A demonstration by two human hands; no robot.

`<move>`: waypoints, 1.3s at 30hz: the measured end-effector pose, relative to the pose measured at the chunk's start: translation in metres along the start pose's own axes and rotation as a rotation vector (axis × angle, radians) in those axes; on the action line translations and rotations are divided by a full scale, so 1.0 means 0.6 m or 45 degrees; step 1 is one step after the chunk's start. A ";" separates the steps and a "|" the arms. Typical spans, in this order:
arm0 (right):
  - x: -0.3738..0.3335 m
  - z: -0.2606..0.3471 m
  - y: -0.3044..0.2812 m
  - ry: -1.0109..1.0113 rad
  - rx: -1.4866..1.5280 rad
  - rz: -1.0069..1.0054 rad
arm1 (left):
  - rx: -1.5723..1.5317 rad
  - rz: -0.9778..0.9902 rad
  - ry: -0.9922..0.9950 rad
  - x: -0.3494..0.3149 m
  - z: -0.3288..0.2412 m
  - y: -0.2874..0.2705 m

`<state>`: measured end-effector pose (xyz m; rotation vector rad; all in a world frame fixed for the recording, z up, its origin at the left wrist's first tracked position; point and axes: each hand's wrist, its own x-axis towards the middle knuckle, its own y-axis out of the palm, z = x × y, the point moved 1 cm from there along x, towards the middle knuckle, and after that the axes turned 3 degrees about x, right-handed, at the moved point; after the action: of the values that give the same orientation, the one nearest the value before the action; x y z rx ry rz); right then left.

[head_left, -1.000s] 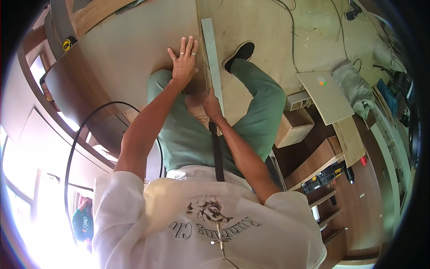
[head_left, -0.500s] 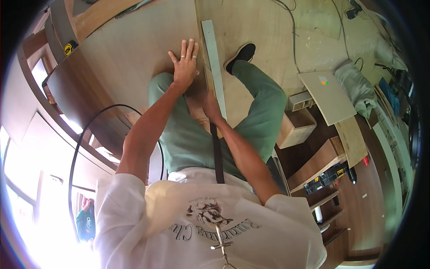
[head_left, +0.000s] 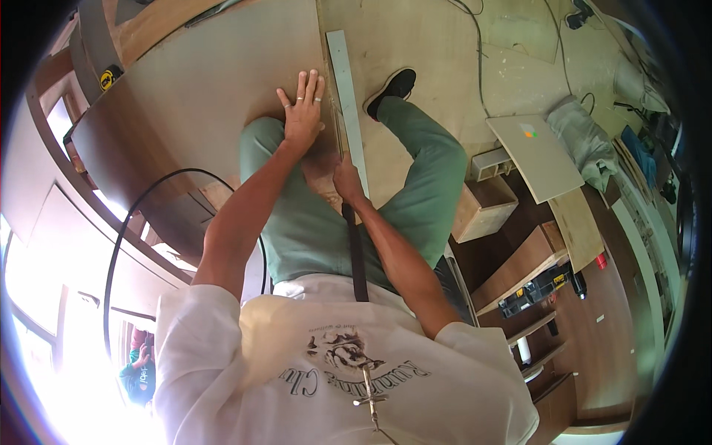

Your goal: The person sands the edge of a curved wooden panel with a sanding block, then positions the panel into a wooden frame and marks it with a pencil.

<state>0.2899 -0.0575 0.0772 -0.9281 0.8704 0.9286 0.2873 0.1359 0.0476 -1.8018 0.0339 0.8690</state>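
My left hand (head_left: 302, 113) lies flat on a large brown wooden panel (head_left: 215, 81), fingers spread, close to the panel's right edge. Beside that edge, nearer to me, my right hand (head_left: 347, 182) is closed in a fist. What its fingers hold is hidden. From under this hand a long dark strip (head_left: 357, 256) runs back toward my waist; I cannot tell whether the fist grips it. A flat pale bar (head_left: 345, 89) with small holes lies along the panel's edge, just right of it. My knees are on either side of the right hand.
At far left sits a yellow and black tape measure (head_left: 110, 77). A black cable (head_left: 127, 215) arches at left. To the right are a wooden box (head_left: 486, 210), a pale board (head_left: 535, 158) and a black and yellow power tool (head_left: 535, 291). Another person (head_left: 139, 371) shows at lower left.
My right hand, blurred by motion before, now shows sharply and slightly nearer to me. My left hand stays flat on the panel. The whole view has shifted a little.
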 end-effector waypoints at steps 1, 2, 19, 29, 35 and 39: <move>0.001 -0.002 0.000 -0.092 -0.033 -0.028 | -0.003 -0.002 0.004 0.003 -0.001 0.002; 0.002 -0.004 0.000 -0.185 -0.067 -0.055 | -0.004 -0.010 0.006 0.004 -0.002 0.003; 0.010 -0.029 0.023 -0.173 -0.136 -0.121 | -0.048 0.045 -0.001 0.006 -0.007 -0.005; 0.001 -0.073 0.029 -0.207 -0.120 -0.147 | -0.110 0.023 0.008 0.010 -0.013 -0.007; -0.001 -0.065 0.003 -0.202 -0.134 -0.013 | -0.066 0.018 -0.006 -0.004 -0.017 0.008; -0.012 -0.058 0.003 -0.162 -0.048 -0.112 | -0.019 0.011 0.008 -0.004 -0.022 0.003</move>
<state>0.2789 -0.0905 0.0713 -0.9222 0.7012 0.9203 0.2921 0.1232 0.0492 -1.8193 0.0393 0.8720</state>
